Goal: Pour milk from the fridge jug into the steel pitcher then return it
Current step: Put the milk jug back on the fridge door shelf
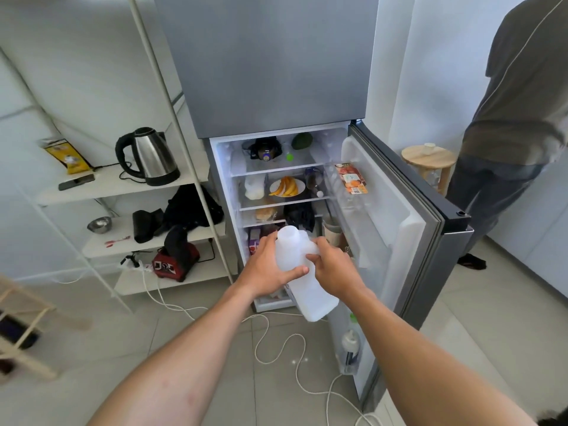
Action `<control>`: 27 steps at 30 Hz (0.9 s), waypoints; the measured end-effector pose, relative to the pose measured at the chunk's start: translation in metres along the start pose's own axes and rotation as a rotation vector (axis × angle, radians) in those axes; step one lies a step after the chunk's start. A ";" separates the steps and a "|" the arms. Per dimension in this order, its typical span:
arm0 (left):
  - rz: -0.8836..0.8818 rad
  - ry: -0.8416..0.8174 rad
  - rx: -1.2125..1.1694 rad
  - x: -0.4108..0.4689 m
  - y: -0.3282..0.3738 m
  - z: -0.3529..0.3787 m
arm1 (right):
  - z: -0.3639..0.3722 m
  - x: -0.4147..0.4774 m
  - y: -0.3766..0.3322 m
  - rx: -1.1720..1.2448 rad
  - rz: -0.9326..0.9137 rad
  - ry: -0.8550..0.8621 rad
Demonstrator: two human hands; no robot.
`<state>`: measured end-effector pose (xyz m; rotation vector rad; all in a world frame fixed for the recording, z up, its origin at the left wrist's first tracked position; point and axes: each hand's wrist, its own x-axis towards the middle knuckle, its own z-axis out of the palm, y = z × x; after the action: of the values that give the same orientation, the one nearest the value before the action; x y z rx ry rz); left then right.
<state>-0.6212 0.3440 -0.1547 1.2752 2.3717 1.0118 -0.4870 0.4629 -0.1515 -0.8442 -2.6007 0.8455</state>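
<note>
The left hand (270, 269) grips the white jug (292, 250) on its left side; the fingers are curled round the body and the thumb lies across the front, just below the middle. The right hand (333, 269) holds the same jug from the other side; its fingers are curled against the upper right part, and I cannot tell if they pass through a handle. The jug is between the two hands and touches both; it is tilted, with the neck end up and away from the hands and the base lower, toward the right forearm. I cannot tell whether a cap is on the neck.

Just beyond the hands stands the fridge (267, 63) with its lower door (408, 216) swung open to the right of the right hand; a carton with orange print (352, 178) sits in the upper door shelf. Above the hands, on a middle fridge shelf, a plate (287, 187) carries orange slices. Below the hands a white cable (276, 342) winds over the tiled floor. Well to the left of the left hand a white rack holds a steel kettle (150, 156); lower on it is a red machine (176, 259). Far to the right of the right hand another person (516, 118) stands turned away, beside a wooden stool (428, 158).
</note>
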 end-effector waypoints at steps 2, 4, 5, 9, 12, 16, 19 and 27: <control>-0.019 -0.025 -0.035 0.002 -0.011 0.004 | 0.005 0.006 0.002 0.002 0.007 -0.009; -0.038 -0.059 -0.078 0.007 -0.020 0.008 | 0.010 0.014 0.005 0.006 0.027 -0.010; -0.038 -0.075 -0.087 0.009 -0.022 0.009 | 0.011 0.018 0.007 0.010 0.033 -0.011; -0.044 -0.129 -0.071 0.030 -0.036 0.017 | 0.023 0.033 0.020 0.019 0.062 -0.033; -0.088 -0.181 -0.052 0.049 -0.056 0.030 | 0.041 0.047 0.033 -0.002 0.087 -0.095; -0.141 -0.217 -0.091 0.066 -0.087 0.051 | 0.069 0.069 0.047 -0.048 0.138 -0.180; -0.186 -0.216 -0.169 0.077 -0.112 0.068 | 0.089 0.087 0.056 -0.067 0.182 -0.223; -0.286 -0.181 -0.306 0.118 -0.158 0.106 | 0.121 0.138 0.086 -0.043 0.296 -0.215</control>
<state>-0.7329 0.4292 -0.3294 0.8505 2.0875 1.0667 -0.6089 0.5502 -0.2883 -1.2353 -2.7254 1.0113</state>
